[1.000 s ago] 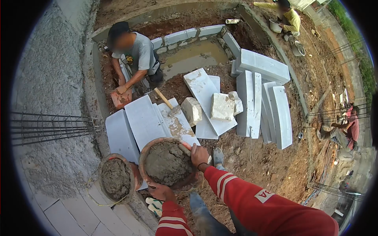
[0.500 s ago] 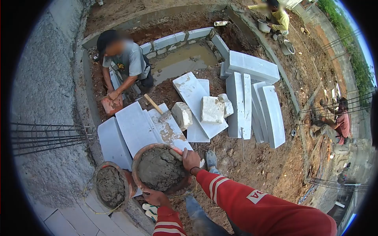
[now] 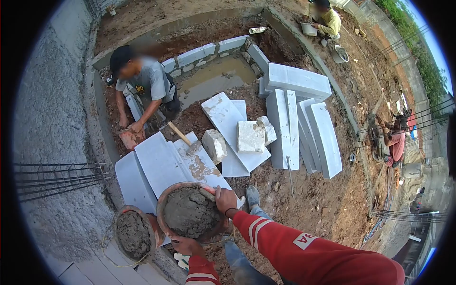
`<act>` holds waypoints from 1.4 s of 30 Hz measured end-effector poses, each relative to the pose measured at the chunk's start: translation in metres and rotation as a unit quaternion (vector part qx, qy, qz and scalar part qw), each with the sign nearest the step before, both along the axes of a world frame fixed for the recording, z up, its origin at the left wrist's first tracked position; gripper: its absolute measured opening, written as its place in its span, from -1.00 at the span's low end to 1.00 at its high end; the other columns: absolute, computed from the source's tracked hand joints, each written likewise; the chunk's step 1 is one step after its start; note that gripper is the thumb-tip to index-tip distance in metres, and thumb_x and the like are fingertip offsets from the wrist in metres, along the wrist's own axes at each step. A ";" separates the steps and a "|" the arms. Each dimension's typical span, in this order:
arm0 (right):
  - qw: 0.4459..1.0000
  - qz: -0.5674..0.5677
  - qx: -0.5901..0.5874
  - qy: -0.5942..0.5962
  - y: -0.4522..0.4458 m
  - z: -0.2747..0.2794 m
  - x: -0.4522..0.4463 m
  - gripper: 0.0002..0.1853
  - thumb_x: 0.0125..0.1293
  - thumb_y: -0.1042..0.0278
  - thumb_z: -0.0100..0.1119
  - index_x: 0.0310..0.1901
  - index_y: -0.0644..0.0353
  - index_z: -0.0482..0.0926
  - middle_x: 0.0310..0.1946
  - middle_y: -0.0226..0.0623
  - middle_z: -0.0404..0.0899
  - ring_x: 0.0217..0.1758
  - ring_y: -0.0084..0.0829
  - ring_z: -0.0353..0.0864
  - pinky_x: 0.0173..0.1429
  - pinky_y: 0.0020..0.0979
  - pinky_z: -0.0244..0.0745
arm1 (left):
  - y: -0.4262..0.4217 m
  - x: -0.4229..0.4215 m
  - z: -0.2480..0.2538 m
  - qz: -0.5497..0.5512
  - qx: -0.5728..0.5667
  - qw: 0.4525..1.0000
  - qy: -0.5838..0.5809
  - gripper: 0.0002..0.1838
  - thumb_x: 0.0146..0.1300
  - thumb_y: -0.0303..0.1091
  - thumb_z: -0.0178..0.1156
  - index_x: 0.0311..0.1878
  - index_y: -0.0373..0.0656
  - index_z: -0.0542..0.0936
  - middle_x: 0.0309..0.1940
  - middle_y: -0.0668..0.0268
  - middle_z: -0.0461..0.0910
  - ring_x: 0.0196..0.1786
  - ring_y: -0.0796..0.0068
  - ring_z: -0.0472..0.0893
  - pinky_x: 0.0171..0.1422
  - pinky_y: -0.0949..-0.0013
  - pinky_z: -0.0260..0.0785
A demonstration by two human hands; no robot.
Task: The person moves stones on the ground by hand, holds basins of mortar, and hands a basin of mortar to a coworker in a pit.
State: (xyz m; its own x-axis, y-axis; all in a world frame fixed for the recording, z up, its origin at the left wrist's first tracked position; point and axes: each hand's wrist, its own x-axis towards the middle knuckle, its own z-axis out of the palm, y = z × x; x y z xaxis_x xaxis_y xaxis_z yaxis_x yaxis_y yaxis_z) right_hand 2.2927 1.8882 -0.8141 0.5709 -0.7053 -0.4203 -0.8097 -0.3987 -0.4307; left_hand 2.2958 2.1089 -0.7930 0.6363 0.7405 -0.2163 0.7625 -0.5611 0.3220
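Observation:
A round, orange-brown bucket (image 3: 160, 209) full of wet grey mortar (image 3: 190, 211) is in front of me, tilted so that its mouth faces me. My right hand (image 3: 226, 199) is closed on its rim at the right. Low on the near side, my left hand (image 3: 187, 246) grips the same bucket, its fingers partly hidden. By my right hand, a short handle-like piece (image 3: 206, 194) sticks out of the mortar. A second mortar bucket (image 3: 156, 232) stands just left, with a thin wire handle.
White blocks (image 3: 156, 164) lie beyond the bucket, with a mallet (image 3: 183, 135) on one. More slabs (image 3: 324, 137) and rough block pieces (image 3: 251, 136) lie right. A co-worker (image 3: 149, 80) bends over the trench at left. Rebar (image 3: 61, 173) juts from the left wall.
The view has shifted a little, and the bucket sits slightly lower in it. Both my hands keep hold of it. The co-worker at left has shifted their head and hands slightly.

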 end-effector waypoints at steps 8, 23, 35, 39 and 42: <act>0.999 -0.028 0.016 -0.001 0.000 0.003 0.001 -0.45 0.46 0.09 -0.25 -0.48 0.26 0.65 -0.46 0.11 0.61 -0.37 0.14 0.61 -0.19 0.03 0.49 | -0.021 0.007 0.025 0.033 0.004 0.999 -0.001 -0.23 0.42 0.23 -0.26 0.05 -0.38 0.60 -0.08 -0.15 0.62 -0.06 -0.16 0.61 0.06 -0.02 0.43; 0.999 -0.047 0.028 -0.004 -0.002 0.014 0.004 -0.44 0.46 0.07 -0.24 -0.48 0.27 0.65 -0.47 0.14 0.61 -0.37 0.16 0.60 -0.17 0.05 0.49 | -0.020 0.006 0.026 0.024 -0.019 0.999 -0.031 -0.24 0.42 0.23 -0.25 0.04 -0.37 0.60 -0.06 -0.13 0.62 -0.04 -0.13 0.61 0.08 0.00 0.42; 0.997 -0.035 0.065 0.012 -0.002 0.011 0.002 -0.48 0.44 0.05 -0.22 -0.40 0.22 0.67 -0.42 0.13 0.64 -0.31 0.15 0.64 -0.12 0.04 0.52 | -0.017 0.005 0.019 0.019 0.005 1.000 -0.018 -0.26 0.44 0.19 -0.23 0.06 -0.39 0.58 -0.05 -0.14 0.61 -0.04 -0.14 0.61 0.06 -0.03 0.42; 0.997 -0.047 0.057 -0.002 -0.001 0.010 0.002 -0.47 0.44 0.05 -0.21 -0.41 0.24 0.68 -0.44 0.14 0.63 -0.32 0.15 0.64 -0.13 0.04 0.52 | -0.017 0.005 0.024 0.011 -0.014 1.000 -0.008 -0.25 0.42 0.21 -0.22 0.07 -0.40 0.58 -0.04 -0.14 0.61 -0.04 -0.15 0.61 0.07 -0.02 0.43; 0.997 -0.051 0.054 0.000 -0.001 0.008 0.002 -0.44 0.45 0.05 -0.24 -0.44 0.27 0.66 -0.44 0.14 0.62 -0.33 0.16 0.62 -0.12 0.05 0.50 | -0.011 0.002 0.011 0.019 -0.022 0.999 -0.033 -0.25 0.42 0.21 -0.22 0.04 -0.41 0.58 -0.07 -0.16 0.61 -0.05 -0.17 0.60 0.05 -0.02 0.43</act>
State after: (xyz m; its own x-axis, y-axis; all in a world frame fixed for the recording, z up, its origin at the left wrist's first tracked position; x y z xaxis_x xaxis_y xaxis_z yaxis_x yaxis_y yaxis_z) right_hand 2.2946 1.8872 -0.8064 0.4978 -0.7104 -0.4975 -0.8440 -0.2647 -0.4664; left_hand 2.2983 2.0982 -0.7821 0.6221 0.7549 -0.2076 0.7593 -0.5171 0.3951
